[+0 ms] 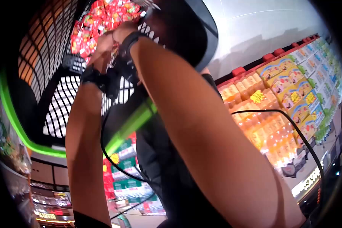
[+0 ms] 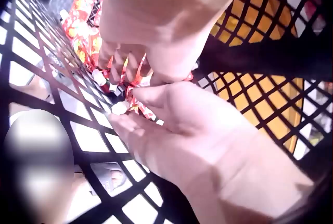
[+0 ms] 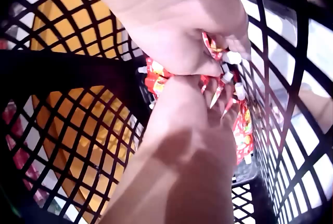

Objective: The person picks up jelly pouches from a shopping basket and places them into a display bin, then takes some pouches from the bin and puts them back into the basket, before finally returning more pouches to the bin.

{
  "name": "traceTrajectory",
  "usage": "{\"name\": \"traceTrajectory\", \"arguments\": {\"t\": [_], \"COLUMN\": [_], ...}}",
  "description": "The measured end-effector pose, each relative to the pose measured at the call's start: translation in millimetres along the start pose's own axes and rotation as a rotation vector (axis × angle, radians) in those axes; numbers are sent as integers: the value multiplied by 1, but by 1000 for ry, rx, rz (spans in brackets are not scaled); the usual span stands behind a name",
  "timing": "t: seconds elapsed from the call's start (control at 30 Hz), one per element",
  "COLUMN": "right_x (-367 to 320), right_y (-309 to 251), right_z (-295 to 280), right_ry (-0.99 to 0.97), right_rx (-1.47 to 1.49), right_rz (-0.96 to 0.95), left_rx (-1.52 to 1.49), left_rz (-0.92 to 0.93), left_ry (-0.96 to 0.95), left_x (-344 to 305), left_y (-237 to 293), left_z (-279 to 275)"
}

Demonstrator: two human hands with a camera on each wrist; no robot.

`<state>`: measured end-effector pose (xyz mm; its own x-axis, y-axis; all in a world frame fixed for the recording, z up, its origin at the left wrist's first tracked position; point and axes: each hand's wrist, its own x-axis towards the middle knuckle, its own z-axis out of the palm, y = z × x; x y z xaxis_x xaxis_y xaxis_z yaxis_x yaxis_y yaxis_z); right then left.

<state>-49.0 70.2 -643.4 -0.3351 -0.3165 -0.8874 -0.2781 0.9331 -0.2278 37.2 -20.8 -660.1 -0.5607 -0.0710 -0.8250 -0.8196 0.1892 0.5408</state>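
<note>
Both hands reach down into a black mesh shopping basket [image 1: 45, 152] with a bright green rim. A pile of red spouted pouches [image 1: 102, 17] with white caps lies at its far end. My left hand [image 2: 182, 135] curls its thumb and fingers around a red pouch [image 3: 209, 44] whose white cap pokes out. Right against it, my right hand [image 3: 192, 114] grips red pouches [image 2: 127, 70] that show between its curled fingers. The hands overlap in the head view, hiding much of what they hold. Dark camera mounts sit on both wrists.
Stacked orange drink bottles [image 1: 269, 129] and yellow cartons [image 1: 288, 83] stand on the right. Green and red packs [image 1: 125, 171] are stacked below the basket in the head view. A black cable [image 1: 103, 140] hangs beside the left forearm. Through the mesh, a sandalled foot [image 2: 112, 174] shows.
</note>
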Motion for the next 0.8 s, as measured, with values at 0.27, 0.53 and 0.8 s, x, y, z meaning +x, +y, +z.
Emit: {"name": "traceTrajectory", "arguments": {"t": [0.27, 0.53, 0.8], "right_x": [53, -104, -259], "right_y": [18, -11, -21], "right_z": [39, -41, -119], "right_ry": [17, 395, 688], "right_rx": [290, 965, 260], "right_rz": [70, 407, -70], "left_rx": [-383, -551, 389], "left_rz": [-176, -99, 382], "left_ry": [-19, -65, 54], "left_x": [17, -25, -151], "left_y": [-4, 36, 184], "left_z": [10, -7, -63]}}
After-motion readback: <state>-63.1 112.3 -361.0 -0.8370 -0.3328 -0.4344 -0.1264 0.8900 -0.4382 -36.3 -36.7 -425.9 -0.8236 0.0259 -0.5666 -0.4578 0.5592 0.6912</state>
